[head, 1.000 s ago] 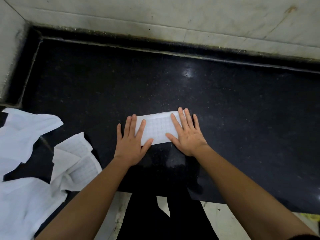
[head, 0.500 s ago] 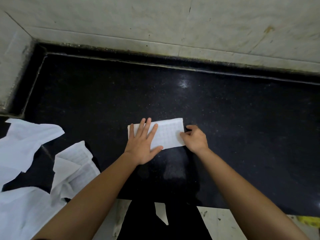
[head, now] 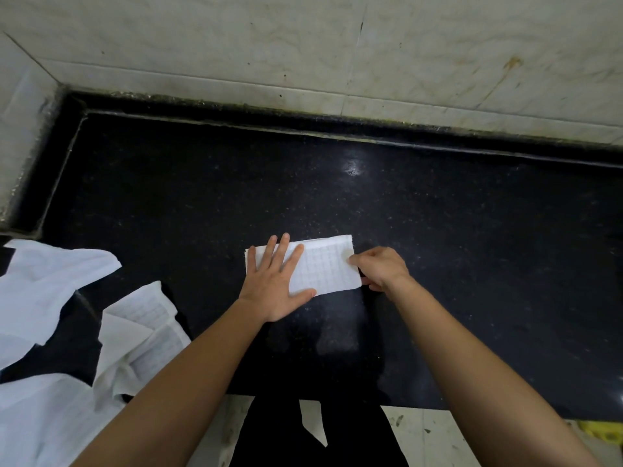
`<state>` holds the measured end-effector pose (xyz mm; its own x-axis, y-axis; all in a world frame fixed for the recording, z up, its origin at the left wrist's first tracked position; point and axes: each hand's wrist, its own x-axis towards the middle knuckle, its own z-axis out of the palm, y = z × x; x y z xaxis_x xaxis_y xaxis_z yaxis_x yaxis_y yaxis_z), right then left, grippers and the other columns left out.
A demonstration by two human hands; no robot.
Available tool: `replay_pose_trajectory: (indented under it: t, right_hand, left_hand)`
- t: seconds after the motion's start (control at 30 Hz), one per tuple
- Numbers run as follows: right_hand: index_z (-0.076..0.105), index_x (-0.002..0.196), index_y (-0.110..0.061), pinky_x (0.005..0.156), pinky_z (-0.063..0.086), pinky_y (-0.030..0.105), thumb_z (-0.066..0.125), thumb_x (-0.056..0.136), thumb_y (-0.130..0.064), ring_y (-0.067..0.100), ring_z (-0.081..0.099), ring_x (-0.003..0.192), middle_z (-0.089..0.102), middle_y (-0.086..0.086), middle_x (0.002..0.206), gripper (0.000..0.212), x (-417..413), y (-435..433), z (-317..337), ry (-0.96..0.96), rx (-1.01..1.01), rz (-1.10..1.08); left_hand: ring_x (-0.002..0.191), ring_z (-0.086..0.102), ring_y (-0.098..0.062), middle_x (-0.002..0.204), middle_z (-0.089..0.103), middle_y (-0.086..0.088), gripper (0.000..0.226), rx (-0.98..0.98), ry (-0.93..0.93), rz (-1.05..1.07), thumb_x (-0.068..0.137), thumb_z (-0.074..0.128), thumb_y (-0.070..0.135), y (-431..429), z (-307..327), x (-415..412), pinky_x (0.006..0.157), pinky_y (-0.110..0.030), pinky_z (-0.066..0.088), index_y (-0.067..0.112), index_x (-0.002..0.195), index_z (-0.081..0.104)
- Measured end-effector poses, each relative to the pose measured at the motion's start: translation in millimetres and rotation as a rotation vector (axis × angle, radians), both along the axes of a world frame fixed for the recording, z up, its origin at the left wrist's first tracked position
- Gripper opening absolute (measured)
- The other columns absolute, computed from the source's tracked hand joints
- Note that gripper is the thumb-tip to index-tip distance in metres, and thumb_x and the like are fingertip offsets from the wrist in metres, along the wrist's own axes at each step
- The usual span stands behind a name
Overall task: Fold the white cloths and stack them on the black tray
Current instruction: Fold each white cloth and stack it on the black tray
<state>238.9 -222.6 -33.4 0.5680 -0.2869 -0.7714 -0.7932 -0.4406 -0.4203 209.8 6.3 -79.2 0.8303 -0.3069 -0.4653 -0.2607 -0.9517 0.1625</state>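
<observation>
Black counter [head: 438, 264] under folded cloth [head: 327, 267], left hand [head: 273, 288] flat atop, right hand [head: 381, 267] pinching its edge

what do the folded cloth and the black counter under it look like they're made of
The folded cloth looks like thin, matte white fabric, perhaps a nonwoven wipe: faint grid pattern, soft flat folds. The counter looks like polished black stone, probably granite: pale speckles and a glossy light reflection.

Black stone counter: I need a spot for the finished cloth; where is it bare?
Bare: the stretch right of the right hand, and the strip between the folded white grid-patterned cloth and the pale marble wall. Crowded: the left end, under crumpled white cloths.
</observation>
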Motion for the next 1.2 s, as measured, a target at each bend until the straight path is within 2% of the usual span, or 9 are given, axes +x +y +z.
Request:
replay_pose_trajectory:
  t: [0.17,0.33,0.5,0.6,0.7,0.83,0.97,1.1,1.2]
  right_hand:
    - [0.062,0.095,-0.02,0.069,0.064,0.039,0.077,0.083,-0.032,0.02,0.075,0.072,0.072,0.004,0.089,0.022,-16.6,0.1,-0.1,0.041,0.031,-0.073]
    - [0.061,0.121,-0.013,0.07,0.059,0.026,0.081,0.078,-0.007,0.017,0.072,0.08,0.072,0.01,0.098,0.048,-24.9,0.9,-8.8,-0.057,0.211,-0.343]
    - [0.066,0.108,-0.01,0.054,0.044,0.021,0.076,0.077,0.0,0.011,0.056,0.063,0.067,0.008,0.088,0.034,-24.3,-5.8,0.1,0.009,0.356,-0.376]
    - [0.077,0.1,-0.005,0.05,0.034,0.022,0.076,0.08,-0.013,0.008,0.045,0.058,0.059,0.002,0.078,0.021,-21.7,-5.6,3.5,0.057,0.327,-0.272]
    - [0.078,0.096,-0.018,0.054,0.036,0.023,0.076,0.084,-0.029,0.009,0.046,0.062,0.066,-0.006,0.075,0.016,-21.6,-3.5,9.8,-0.007,0.263,-0.218]
    - [0.076,0.099,-0.02,0.053,0.046,0.014,0.074,0.089,-0.028,0.008,0.062,0.069,0.074,-0.005,0.087,0.013,-23.5,-1.6,13.7,-0.133,0.262,-0.197]
    - [0.076,0.096,-0.022,0.086,0.059,0.031,0.075,0.088,-0.028,0.01,0.073,0.086,0.077,-0.006,0.089,0.01,-23.3,13.3,11.3,-0.317,0.219,-0.119]
    - [0.073,0.096,-0.029,0.075,0.057,0.026,0.073,0.088,-0.03,0.008,0.068,0.072,0.072,-0.004,0.076,0.008,-25.4,41.9,11.9,-0.434,0.162,0.042]
    - [0.069,0.094,-0.033,0.076,0.058,0.03,0.073,0.087,-0.031,0.014,0.069,0.072,0.071,0.001,0.076,0.008,-27.0,75.3,5.3,-0.439,0.169,0.176]
  left_hand:
    - [0.148,-0.026,-0.026,0.161,-0.028,-0.002,0.097,0.0,0.001,0.0,0.084,0.025,0.084,1.0,-1.0,0.3,0.118,-0.057,-0.014,0.031,0.154,-0.016]
    - [0.148,-0.028,-0.026,0.161,-0.03,-0.002,0.099,0.002,0.033,0.0,0.083,0.026,0.085,0.8,-1.6,2.3,0.117,-0.057,-0.016,0.032,0.155,-0.017]
    - [0.148,-0.028,-0.026,0.161,-0.029,-0.003,0.099,0.005,0.035,-0.005,0.083,0.026,0.084,1.3,-1.8,2.0,0.117,-0.057,-0.016,0.032,0.154,-0.018]
    - [0.148,-0.027,-0.026,0.161,-0.028,-0.002,0.099,0.009,0.034,-0.003,0.083,0.028,0.084,1.1,-0.4,1.6,0.117,-0.057,-0.015,0.032,0.155,-0.017]
    - [0.149,-0.025,-0.026,0.162,-0.027,-0.002,0.098,0.002,0.035,0.003,0.084,0.03,0.083,-0.8,0.9,3.2,0.118,-0.057,-0.013,0.032,0.155,-0.015]
    - [0.151,-0.015,-0.028,0.165,-0.013,-0.008,0.085,-0.057,-0.101,0.04,0.092,0.026,0.074,3.3,7.1,-5.4,0.121,-0.055,-0.003,0.027,0.158,-0.002]
    - [0.149,0.015,-0.029,0.163,0.014,-0.012,0.063,-0.363,-0.291,0.597,0.102,0.037,0.049,16.9,18.4,-26.2,0.12,-0.048,0.019,0.018,0.155,0.023]
    - [0.12,0.055,-0.021,0.141,0.049,-0.007,0.055,-0.984,0.164,1.379,0.1,0.038,0.049,28.8,29.4,-23.3,0.101,-0.042,0.048,0.016,0.144,0.042]
    - [0.108,0.062,-0.018,0.125,0.062,-0.007,0.044,-1.144,0.292,1.558,0.105,0.035,0.038,41.0,39.6,-17.8,0.087,-0.037,0.052,0.014,0.14,0.047]
